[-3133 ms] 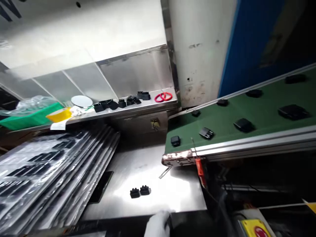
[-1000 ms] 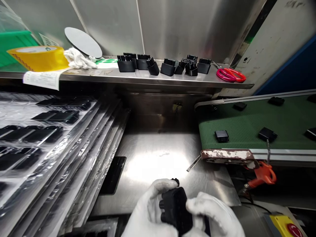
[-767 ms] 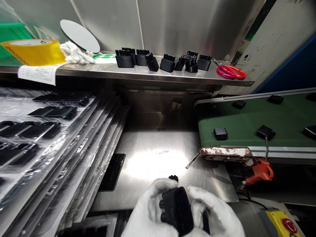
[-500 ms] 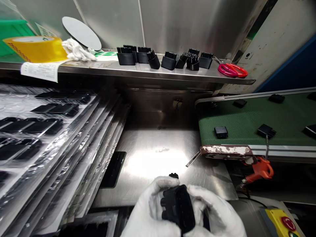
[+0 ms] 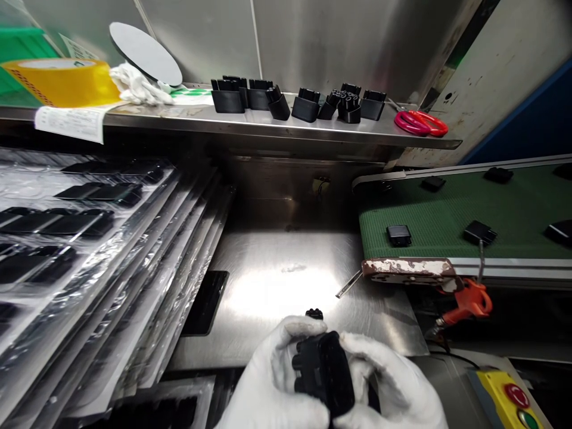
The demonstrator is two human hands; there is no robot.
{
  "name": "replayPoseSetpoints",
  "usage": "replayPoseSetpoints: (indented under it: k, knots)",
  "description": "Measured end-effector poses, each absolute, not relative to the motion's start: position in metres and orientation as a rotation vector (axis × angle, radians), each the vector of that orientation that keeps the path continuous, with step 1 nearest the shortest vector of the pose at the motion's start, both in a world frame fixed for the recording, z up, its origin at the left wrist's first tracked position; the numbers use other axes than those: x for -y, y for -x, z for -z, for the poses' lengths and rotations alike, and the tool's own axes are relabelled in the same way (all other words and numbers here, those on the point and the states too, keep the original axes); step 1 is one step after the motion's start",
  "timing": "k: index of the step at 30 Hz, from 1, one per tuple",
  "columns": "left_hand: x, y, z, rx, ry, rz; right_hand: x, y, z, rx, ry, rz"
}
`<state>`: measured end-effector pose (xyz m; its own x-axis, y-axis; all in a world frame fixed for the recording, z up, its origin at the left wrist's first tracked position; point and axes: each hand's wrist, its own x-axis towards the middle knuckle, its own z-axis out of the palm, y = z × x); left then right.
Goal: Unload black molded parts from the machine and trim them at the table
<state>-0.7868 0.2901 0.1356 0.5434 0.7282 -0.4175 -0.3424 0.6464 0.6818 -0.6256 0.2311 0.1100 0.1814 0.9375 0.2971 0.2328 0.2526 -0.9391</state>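
Both of my hands wear white gloves at the bottom middle. My left hand (image 5: 263, 375) is closed round a black plastic connector housing (image 5: 324, 372), its rounded tubes pointing left and its broad open side turned toward my right hand. My right hand (image 5: 397, 381) grips the same housing from the right, thumb and fingers on its rim. A strip of something dark shows inside the curl of my right hand; what it is stays hidden. The tip of another black tubed piece (image 5: 314, 313) pokes out just beyond my left fingers.
Stacked plastic trays (image 5: 147, 298) of black parts fill the left, beside a phone-like black slab (image 5: 206, 304). A green conveyor (image 5: 438, 214) carries black parts. A thin metal tool (image 5: 348, 285), orange air gun (image 5: 469, 304), stop button (image 5: 516, 394), red scissors (image 5: 417, 123) and shelf (image 5: 268, 126) surround the bench.
My hands hold the housing almost as before, with only a slight turn of it. The view has tilted slightly, so the surroundings sit a little higher.
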Motion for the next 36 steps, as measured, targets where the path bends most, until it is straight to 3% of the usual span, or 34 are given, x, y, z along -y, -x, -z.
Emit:
replayPoseSetpoints:
  k: [8, 16, 22, 26, 32, 34, 36]
  knots:
    - [-0.286, 0.775, -0.155, -1.178, -0.743, -0.826, -0.245, 0.611, -0.112, 1.625, 1.065, -0.713]
    - [-0.281, 0.781, -0.143, -1.097, -0.917, -0.842, -0.239, 0.622, -0.116, 1.058, 1.337, -1.335]
    - [-0.288, 0.788, -0.128, -0.97, -1.535, -1.018, -0.247, 0.62, -0.11, 0.544, 0.924, -1.857]
    - [-0.292, 0.785, -0.12, -0.964, -1.343, -0.927, -0.25, 0.622, -0.104, 0.455, 0.888, -1.939]
    - [-0.292, 0.775, -0.102, -0.793, -0.824, -0.758, -0.246, 0.621, -0.103, 0.731, 1.283, -1.732]
    - [-0.291, 0.776, -0.097, -0.733, -0.74, -0.857, -0.244, 0.601, -0.101, 0.805, 1.588, -1.236]
    - [-0.29, 0.778, -0.093, -0.664, -0.615, -0.911, -0.24, 0.564, -0.093, 0.665, 1.789, -0.503]
